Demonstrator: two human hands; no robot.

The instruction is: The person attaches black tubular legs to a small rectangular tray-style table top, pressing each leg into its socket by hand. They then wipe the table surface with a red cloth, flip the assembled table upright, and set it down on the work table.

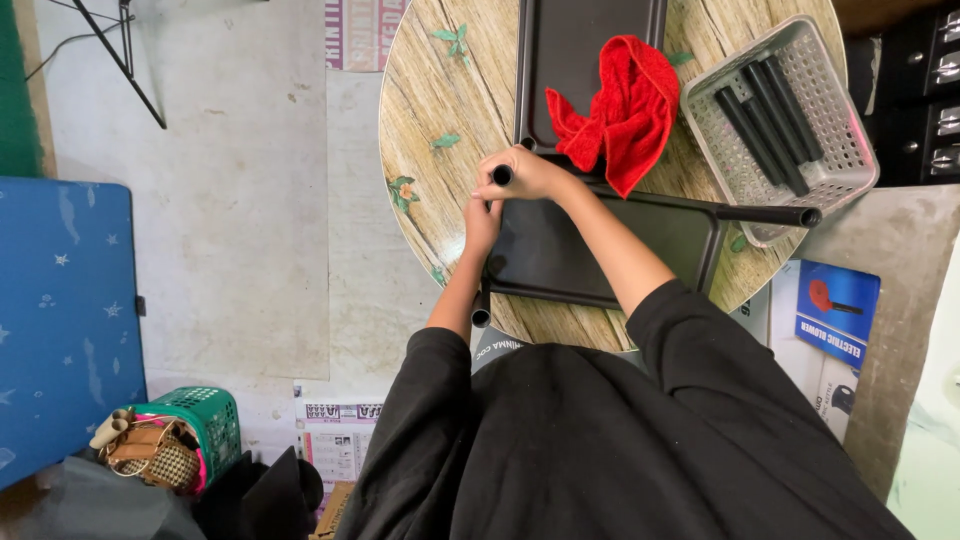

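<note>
Black tray (600,250) corner: both hands closed, right hand (530,175) gripping a black tube (502,176), left hand (482,222) clasping below it.

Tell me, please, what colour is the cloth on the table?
Red; the cloth shows clearly in the head view.

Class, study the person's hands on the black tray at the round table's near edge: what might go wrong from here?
1. The near black tray overhangs the round table edge; pressing could tip it.
2. The right hand and left hand crowd one tube leg; fingers might get pinched.
3. The red cloth lies close by and could snag.
</note>
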